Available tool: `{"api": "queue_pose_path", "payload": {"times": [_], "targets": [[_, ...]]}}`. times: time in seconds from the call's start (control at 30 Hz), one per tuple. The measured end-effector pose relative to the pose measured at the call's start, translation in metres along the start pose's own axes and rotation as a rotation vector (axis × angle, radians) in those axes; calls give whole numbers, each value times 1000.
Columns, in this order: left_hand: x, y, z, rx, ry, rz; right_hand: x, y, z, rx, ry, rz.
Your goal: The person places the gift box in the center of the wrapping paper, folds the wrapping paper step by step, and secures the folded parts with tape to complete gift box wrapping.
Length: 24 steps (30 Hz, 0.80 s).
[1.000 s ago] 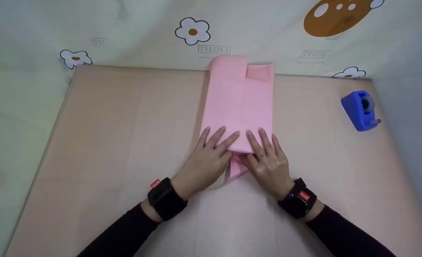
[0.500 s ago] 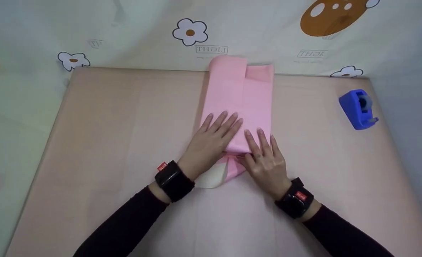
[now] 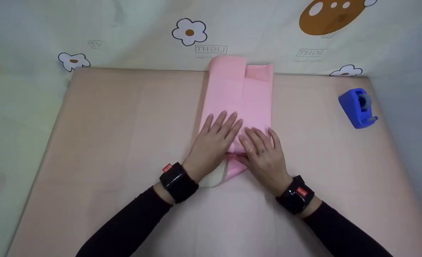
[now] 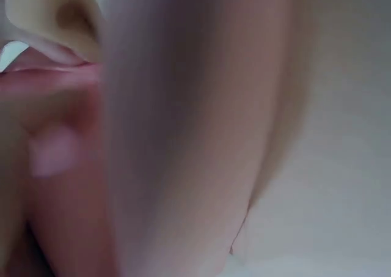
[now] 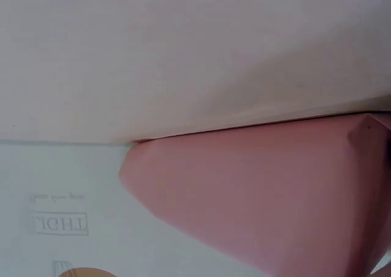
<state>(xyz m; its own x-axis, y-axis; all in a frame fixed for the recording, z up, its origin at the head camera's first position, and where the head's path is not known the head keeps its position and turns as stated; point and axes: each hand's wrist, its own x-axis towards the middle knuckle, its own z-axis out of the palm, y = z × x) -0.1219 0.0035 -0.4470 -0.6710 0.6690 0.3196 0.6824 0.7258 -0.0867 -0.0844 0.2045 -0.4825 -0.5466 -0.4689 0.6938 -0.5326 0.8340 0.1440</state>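
Note:
Pink wrapping paper [image 3: 225, 89] is folded round a flat, oblong parcel standing lengthwise at the table's middle; what lies inside is hidden. My left hand [image 3: 211, 150] rests flat on the near left part of its top, fingers straight and close together. At the near right corner, my right hand [image 3: 268, 157] has bent fingers on top and its thumb at the near end, pinching the fold there. A loose flap of paper spreads towards me below the hands, its pale inner side [image 3: 214, 176] showing. The right wrist view shows the parcel's pink side [image 5: 244, 185].
A blue tape dispenser [image 3: 357, 109] with a roll of tape stands at the table's far right. Behind the table [image 3: 100, 142] hangs a pale sheet [image 3: 139, 32] with flower prints, close to the parcel's far end.
My left hand has slid forward up the parcel, then stayed flat there, its fingers now closer together. My right fingers have bent at the near right corner. The parcel has stayed in place.

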Motion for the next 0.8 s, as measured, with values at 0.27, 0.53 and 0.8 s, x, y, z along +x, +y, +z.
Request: {"api": "queue_pose_path", "payload": {"times": [0.27,0.53,0.8], "targets": [[8,4,-6,-2,-103,-16,6,3,-6,-3,-145,161],[10,9,-1,162,-60,-14,10,0,-6,-34,-165,177],[9,18,0,209,-44,-46,6,12,-28,322,-271,296]]}}
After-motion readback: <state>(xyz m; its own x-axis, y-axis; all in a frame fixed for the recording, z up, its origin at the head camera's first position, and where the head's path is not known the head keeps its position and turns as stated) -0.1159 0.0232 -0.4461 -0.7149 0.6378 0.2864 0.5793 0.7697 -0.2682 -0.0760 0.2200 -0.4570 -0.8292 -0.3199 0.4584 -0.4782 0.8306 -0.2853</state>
